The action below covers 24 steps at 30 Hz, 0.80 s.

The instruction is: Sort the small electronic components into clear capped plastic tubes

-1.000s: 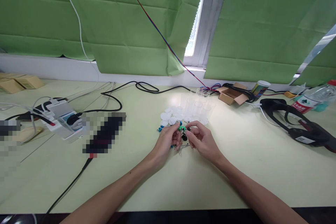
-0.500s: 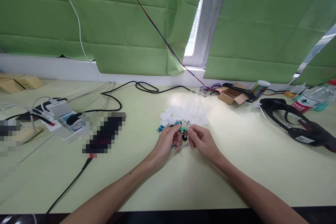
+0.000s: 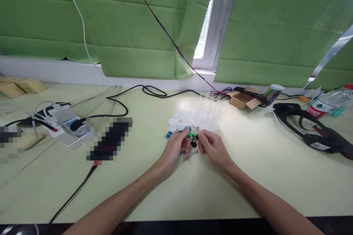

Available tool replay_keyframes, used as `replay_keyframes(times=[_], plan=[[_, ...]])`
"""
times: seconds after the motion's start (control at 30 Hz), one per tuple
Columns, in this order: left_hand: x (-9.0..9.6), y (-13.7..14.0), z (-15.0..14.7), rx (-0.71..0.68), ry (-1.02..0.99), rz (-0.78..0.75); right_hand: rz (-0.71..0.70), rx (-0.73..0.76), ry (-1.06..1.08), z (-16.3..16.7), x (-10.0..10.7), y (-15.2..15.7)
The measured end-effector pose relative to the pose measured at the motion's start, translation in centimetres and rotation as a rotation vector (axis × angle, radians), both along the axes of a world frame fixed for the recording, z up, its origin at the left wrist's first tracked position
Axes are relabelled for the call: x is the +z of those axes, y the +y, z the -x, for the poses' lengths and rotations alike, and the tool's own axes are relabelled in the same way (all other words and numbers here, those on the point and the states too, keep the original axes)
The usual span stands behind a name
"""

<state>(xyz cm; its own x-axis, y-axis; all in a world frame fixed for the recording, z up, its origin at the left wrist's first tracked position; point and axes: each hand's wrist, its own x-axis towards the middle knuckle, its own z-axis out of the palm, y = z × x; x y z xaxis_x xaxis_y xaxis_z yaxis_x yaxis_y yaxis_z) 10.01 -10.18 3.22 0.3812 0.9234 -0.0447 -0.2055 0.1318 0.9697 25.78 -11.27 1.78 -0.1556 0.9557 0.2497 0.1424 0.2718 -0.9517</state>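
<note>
Little change from half a second ago: both hands sit in the same spot, right hand (image 3: pixel 212 146) drawn a touch closer to the left hand (image 3: pixel 176 147), and the green part (image 3: pixel 191 135) sits slightly higher between the fingertips. It is a tiny shiny green electronic component with thin wire leads, too small to make out further. Both hands pinch it, left from the left end and right from the right end, fingers curled tight on it. Long axis runs roughly left-right across the view, about level; which end is which cannot be told. It is held just above the pale green table (image 3: pixel 248 176), right in front of the cluster of white caps (image 3: pixel 179 121) and clear tubes (image 3: pixel 206 112), with a small black part (image 3: pixel 193 144) lying under the fingers.
</note>
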Motion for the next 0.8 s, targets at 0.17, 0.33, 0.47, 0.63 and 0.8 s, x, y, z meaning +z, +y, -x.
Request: replay_keyframes(times=[0.17, 0.33, 0.47, 0.63, 0.8], plan=[[-0.24, 0.06, 0.04, 0.012, -0.011, 0.010, -0.019, 0.060, 0.064, 0.05, 0.29, -0.34], [-0.23, 0.03, 0.00, 0.013, 0.002, 0.016, -0.038, 0.070, 0.057, 0.03, 0.09, -0.28], [-0.11, 0.01, -0.02, 0.016, 0.015, 0.006, -0.031, 0.070, 0.051, 0.00, 0.05, -0.22], [0.01, -0.08, -0.01, 0.018, 0.016, 0.012, -0.010, 0.069, 0.049, -0.04, 0.15, -0.23], [0.01, -0.08, -0.02, 0.009, 0.029, 0.005, -0.011, 0.043, 0.009, -0.01, 0.03, -0.07]])
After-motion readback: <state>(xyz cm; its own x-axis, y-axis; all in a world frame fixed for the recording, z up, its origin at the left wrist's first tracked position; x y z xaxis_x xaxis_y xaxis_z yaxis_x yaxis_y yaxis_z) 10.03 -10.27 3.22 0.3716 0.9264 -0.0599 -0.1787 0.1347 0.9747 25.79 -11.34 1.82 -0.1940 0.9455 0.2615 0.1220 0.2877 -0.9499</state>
